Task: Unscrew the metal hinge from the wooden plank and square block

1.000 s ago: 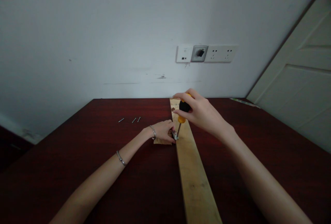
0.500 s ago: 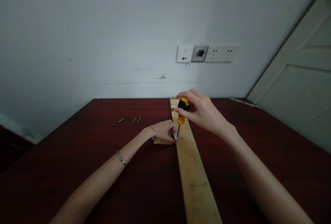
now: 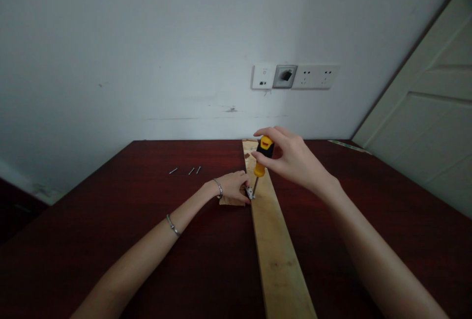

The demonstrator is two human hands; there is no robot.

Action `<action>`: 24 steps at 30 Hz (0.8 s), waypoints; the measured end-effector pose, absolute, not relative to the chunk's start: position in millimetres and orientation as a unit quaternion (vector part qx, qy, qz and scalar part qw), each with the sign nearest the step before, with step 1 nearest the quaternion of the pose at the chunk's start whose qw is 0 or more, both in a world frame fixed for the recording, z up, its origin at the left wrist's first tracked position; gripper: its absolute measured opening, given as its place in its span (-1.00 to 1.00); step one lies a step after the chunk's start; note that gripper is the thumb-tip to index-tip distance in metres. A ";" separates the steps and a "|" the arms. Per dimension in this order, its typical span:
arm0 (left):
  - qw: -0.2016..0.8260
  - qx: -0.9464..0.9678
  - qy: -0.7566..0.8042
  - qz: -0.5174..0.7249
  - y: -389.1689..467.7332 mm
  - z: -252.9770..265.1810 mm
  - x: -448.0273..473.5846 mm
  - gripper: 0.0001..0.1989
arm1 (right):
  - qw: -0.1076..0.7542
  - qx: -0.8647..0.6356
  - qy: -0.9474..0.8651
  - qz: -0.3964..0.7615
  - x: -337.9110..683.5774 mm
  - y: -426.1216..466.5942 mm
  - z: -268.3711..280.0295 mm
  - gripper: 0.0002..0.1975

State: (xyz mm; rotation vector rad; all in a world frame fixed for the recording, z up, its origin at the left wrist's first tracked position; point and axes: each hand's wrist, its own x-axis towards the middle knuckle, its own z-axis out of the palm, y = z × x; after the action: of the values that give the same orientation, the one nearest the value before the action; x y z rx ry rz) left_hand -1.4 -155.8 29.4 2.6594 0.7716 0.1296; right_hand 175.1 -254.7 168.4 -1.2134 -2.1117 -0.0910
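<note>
A yellow-and-black screwdriver (image 3: 264,149) is in the fingers of my right hand (image 3: 293,157), its shaft slanting down to a small metal bracket (image 3: 250,192). The bracket sits at the left edge of a long wooden board (image 3: 276,250), which runs away from me to the wall. My left hand (image 3: 235,185) has its fingers closed on the bracket beside the board. Beneath that hand lies a short wooden piece (image 3: 232,201), mostly covered by it. Whether a screw is under the screwdriver tip is too small to tell.
Three loose screws (image 3: 191,171) lie on the dark red table (image 3: 165,270), left of the board. Behind the table stands a white wall with sockets (image 3: 313,77). A pale panelled door (image 3: 435,98) is at the right. A thin strip (image 3: 348,146) lies near the back right edge.
The screwdriver's handle has tipped slightly to the right, and my right hand's fingers have shifted on it. My left hand, the bracket and the board stay in place.
</note>
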 end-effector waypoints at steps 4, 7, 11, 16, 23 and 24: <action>0.179 0.945 0.270 0.047 -154.7 27.7 -1.6 -0.53 | 0.331 -0.464 -0.821 -0.025 174.9 -258.1 169.4 -0.50; 0.172 0.945 0.274 0.045 -154.1 26.3 -1.3 -0.52 | 0.306 -0.485 -0.818 -0.041 173.6 -259.5 169.6 -0.53; 0.178 0.945 0.269 0.048 -154.0 25.2 -0.7 -0.52 | 0.291 -0.521 -0.797 -0.094 174.0 -258.0 169.7 -0.57; 0.185 0.945 0.265 0.053 -154.5 26.0 -1.0 -0.53 | 0.318 -0.475 -0.820 -0.018 176.2 -257.2 170.2 -0.57; 0.179 0.945 0.269 0.049 -154.7 27.1 -1.2 -0.53 | 0.292 -0.510 -0.806 -0.072 172.2 -259.2 169.2 -0.60; 0.180 0.945 0.269 0.050 -154.8 27.1 -1.2 -0.53 | 0.289 -0.517 -0.800 -0.094 172.0 -259.0 169.0 -0.58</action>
State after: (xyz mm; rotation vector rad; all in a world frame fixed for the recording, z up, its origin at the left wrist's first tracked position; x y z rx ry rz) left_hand -1.2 -154.8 27.1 2.6704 0.7617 0.1415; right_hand 172.0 -259.0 169.0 -1.3796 -2.1351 -0.2522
